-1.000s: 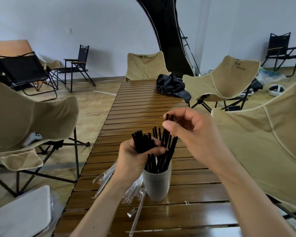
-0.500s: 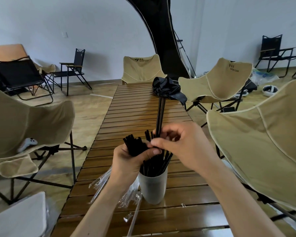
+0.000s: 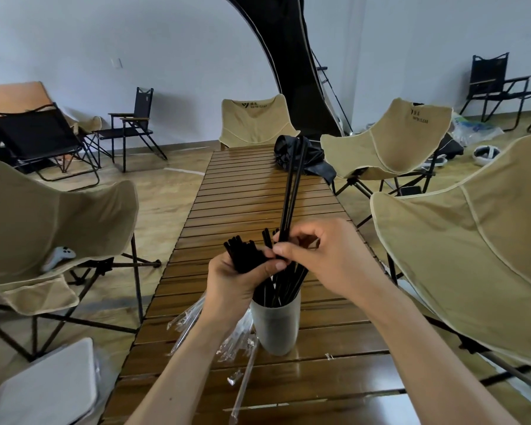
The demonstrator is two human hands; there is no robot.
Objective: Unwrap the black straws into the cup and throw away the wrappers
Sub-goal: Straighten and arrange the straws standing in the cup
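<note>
A grey cup [image 3: 276, 328] stands on the slatted wooden table [image 3: 334, 348] and holds several black straws [image 3: 284, 288]. Just above the cup's left side, my left hand [image 3: 238, 285] grips a bundle of black straws [image 3: 242, 254]. My right hand [image 3: 325, 256] pinches two black straws [image 3: 292, 191] near their lower end. They stick up and away from me over the cup. Clear empty wrappers [image 3: 187, 320] lie on the table left of the cup, and more lie in front of it [image 3: 242, 378].
Beige folding chairs stand on the left [image 3: 52, 222], on the right [image 3: 472, 240] and at the table's far end [image 3: 255, 121]. A black bag [image 3: 316, 159] lies on the far end of the table. A white lid-like surface [image 3: 43, 391] is at the lower left.
My right hand came down from above the cup to meet my left hand at the bundle. Two straws now stand up from its pinch, where none did a second ago.
</note>
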